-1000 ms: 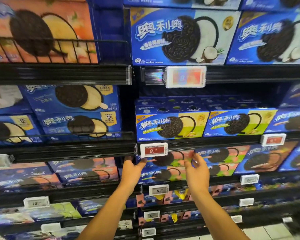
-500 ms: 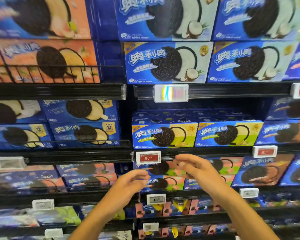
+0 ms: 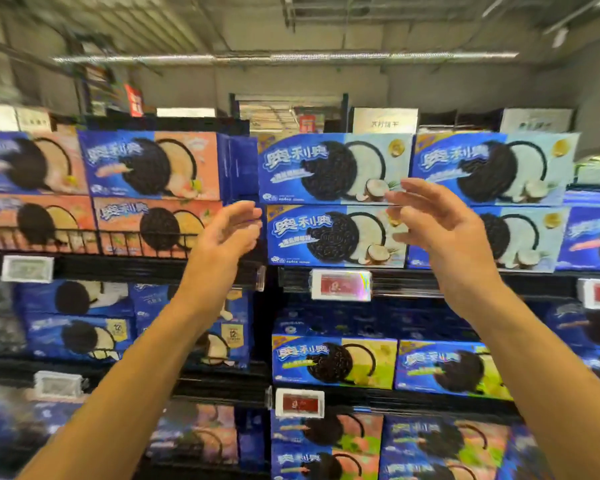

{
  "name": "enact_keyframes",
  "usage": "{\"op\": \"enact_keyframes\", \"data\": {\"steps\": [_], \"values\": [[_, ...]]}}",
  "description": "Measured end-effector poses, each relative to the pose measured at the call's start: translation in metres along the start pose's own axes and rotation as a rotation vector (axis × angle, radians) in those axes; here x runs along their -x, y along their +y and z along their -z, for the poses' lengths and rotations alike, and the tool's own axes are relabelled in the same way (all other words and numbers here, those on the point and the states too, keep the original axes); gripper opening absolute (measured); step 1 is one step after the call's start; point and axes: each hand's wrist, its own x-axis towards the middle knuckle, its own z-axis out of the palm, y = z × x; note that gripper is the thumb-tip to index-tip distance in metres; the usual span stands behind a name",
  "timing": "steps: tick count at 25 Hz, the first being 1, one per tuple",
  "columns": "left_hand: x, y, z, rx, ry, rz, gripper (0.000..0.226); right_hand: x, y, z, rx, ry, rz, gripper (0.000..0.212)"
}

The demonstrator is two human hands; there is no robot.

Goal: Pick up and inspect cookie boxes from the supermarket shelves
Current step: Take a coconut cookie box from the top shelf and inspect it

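Up on the top shelf, both the left hand and right hand hover spread and empty, flanking the lower blue-and-white cardboard coconut cookie box. Pulling it could topple the identical box stacked on top.

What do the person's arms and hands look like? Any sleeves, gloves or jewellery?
Both forearms are bare as far as the picture shows, with no sleeves in view. The left hand and right hand wear no gloves; no rings, watch or bracelets are visible.
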Motion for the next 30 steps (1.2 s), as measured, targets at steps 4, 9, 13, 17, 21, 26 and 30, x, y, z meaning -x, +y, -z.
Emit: {"op": "enact_keyframes", "data": {"steps": [4,9,13,17,21,26,30], "values": [[-0.053,0.025,-0.013,-0.188,0.07,-0.035,0.04,-0.063,-0.017,0.008,0.435,0.145,0.208,0.041],[-0.094,0.036,-0.02,-0.322,0.086,0.056,0.073,-0.112,-0.024,0.019,1.013,0.047,0.315,0.057],[-0.102,0.029,-0.021,-0.312,-0.016,0.156,0.065,-0.121,-0.023,0.02,1.255,-0.148,0.212,0.072],[-0.099,0.023,-0.023,-0.292,0.09,0.009,0.03,-0.116,-0.016,0.022,1.234,-0.073,0.341,0.056],[-0.091,0.028,-0.021,-0.203,0.197,-0.087,0.032,-0.105,-0.012,0.024,1.023,-0.012,0.406,0.043],[-0.087,0.051,-0.012,-0.072,0.179,-0.228,0.05,-0.098,-0.025,0.025,0.954,0.128,0.69,0.046],[-0.079,0.069,-0.01,0.007,0.072,-0.227,0.043,-0.091,-0.04,0.029,0.866,0.078,0.755,0.049]]}}
